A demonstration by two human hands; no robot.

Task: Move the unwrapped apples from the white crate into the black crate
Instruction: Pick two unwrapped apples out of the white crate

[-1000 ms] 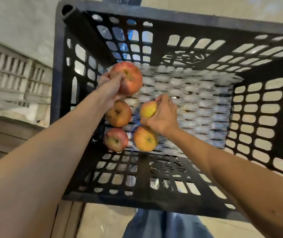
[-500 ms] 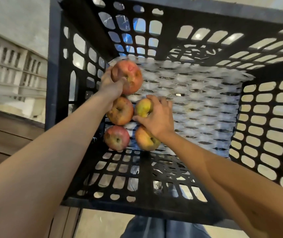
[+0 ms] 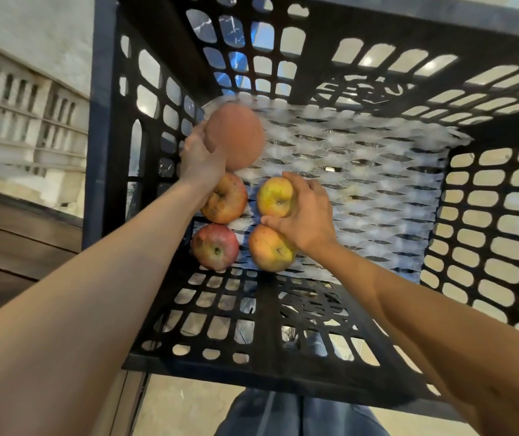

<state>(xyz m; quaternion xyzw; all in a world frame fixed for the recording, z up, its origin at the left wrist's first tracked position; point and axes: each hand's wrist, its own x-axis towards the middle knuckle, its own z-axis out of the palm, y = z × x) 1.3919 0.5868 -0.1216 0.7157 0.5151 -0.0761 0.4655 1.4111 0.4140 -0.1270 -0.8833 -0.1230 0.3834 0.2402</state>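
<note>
1. Left hand grips a blurry red apple, seemingly hovering by the black crate left wall; bare padding lies just beyond.
2. Right hand curls round a yellow apple on the crate floor.

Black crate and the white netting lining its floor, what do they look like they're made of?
The black crate looks like moulded plastic with a dull matte finish: rigid one-piece walls with rows of rounded slots. The white netting looks like soft foam mesh, judging by its puffy, stretched diamond lattice; the exact foam cannot be told.
</note>
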